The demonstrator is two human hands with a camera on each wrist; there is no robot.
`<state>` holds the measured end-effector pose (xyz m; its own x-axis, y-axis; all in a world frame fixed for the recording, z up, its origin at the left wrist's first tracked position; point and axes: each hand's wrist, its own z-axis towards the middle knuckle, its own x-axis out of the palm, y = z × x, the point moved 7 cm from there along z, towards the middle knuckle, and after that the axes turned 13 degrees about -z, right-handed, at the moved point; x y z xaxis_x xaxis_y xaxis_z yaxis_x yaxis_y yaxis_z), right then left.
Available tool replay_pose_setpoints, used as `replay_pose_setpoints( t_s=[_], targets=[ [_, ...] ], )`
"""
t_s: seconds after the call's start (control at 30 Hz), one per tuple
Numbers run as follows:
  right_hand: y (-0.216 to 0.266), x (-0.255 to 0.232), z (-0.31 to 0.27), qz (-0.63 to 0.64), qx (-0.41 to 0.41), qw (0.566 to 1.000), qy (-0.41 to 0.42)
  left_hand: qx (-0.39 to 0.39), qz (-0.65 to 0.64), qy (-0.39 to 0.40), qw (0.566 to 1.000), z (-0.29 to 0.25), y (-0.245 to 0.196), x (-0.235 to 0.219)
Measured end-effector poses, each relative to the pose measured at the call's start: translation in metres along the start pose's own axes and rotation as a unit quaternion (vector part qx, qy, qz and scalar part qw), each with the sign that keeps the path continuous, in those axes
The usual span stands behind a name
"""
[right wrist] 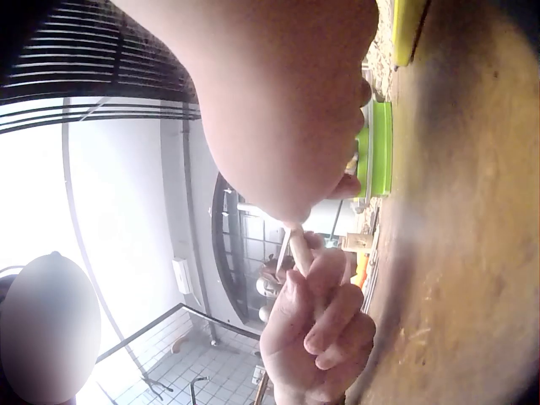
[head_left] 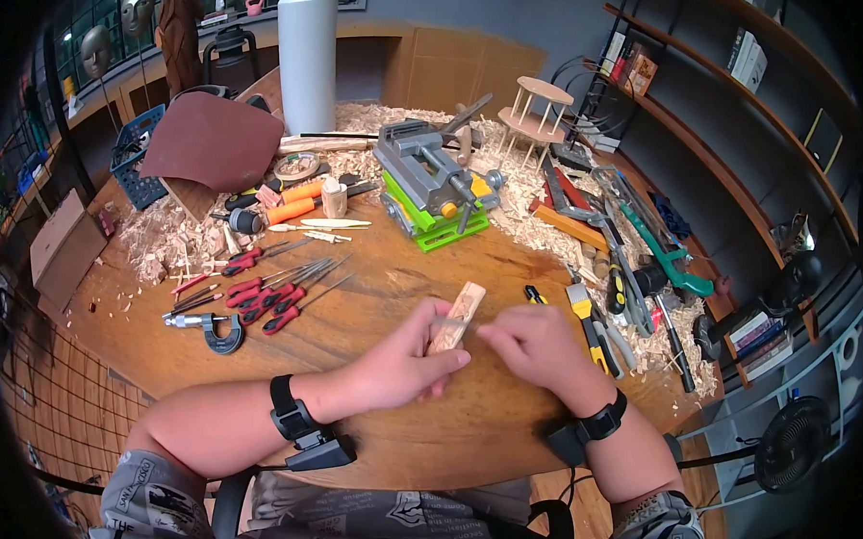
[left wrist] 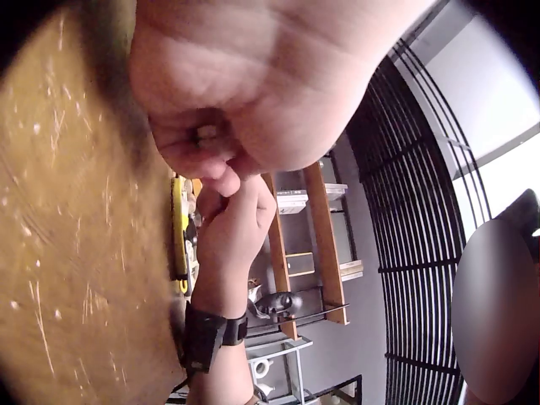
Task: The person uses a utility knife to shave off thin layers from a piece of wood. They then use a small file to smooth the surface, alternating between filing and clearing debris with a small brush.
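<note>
My left hand (head_left: 411,362) grips a small pale wooden block (head_left: 458,316) with carved marks on its upper face, tilted up and away over the front of the table. Close on its right, my right hand (head_left: 539,347) is curled round a tool whose handle is hidden in the fist. From that fist a thin blade (right wrist: 284,246) reaches to the wood, beside the block's end in the right wrist view. In the left wrist view the left palm hides most of the block.
Beyond the hands stands a grey vise (head_left: 422,164) on a green base. Red-handled carving tools (head_left: 264,301) and a micrometer (head_left: 218,332) lie to the left. Yellow-and-black knives (head_left: 588,325), a green saw (head_left: 657,250) and wood shavings (head_left: 516,218) fill the right side.
</note>
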<state>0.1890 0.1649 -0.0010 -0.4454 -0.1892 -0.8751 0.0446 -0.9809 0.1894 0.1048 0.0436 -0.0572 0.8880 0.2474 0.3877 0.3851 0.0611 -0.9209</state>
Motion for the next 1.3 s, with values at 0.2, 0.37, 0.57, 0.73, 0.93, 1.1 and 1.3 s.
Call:
replay_pose_setpoints(
  t_s=[0.2,0.37,0.57,0.73,0.93,1.1,1.3],
  targets=[
    [-0.003,0.001,0.001,0.019,0.014,1.0,0.014,0.019,-0.03,0.018,0.999,0.004,0.005,-0.004],
    [-0.025,-0.003,-0.002,-0.003,0.121,0.993,-0.016,0.027,-0.019,0.015,0.999,0.002,-0.005,0.0],
    [-0.003,0.004,0.001,0.05,0.001,0.998,0.023,0.013,-0.028,0.005,1.0,0.001,-0.002,-0.001],
    [-0.01,-0.002,0.001,-0.007,0.06,0.998,0.032,0.037,-0.035,-0.012,0.999,0.003,-0.004,-0.006],
    [0.005,0.001,-0.002,0.025,-0.024,0.999,0.023,0.029,-0.051,-0.015,0.998,0.001,-0.001,-0.006],
    [0.009,0.001,-0.001,0.024,-0.05,0.998,0.034,0.018,-0.021,-0.042,0.999,0.001,-0.005,-0.009],
    [0.006,0.002,-0.001,0.012,-0.035,0.999,0.039,0.01,-0.023,-0.033,0.999,-0.001,-0.007,-0.005]
  ],
)
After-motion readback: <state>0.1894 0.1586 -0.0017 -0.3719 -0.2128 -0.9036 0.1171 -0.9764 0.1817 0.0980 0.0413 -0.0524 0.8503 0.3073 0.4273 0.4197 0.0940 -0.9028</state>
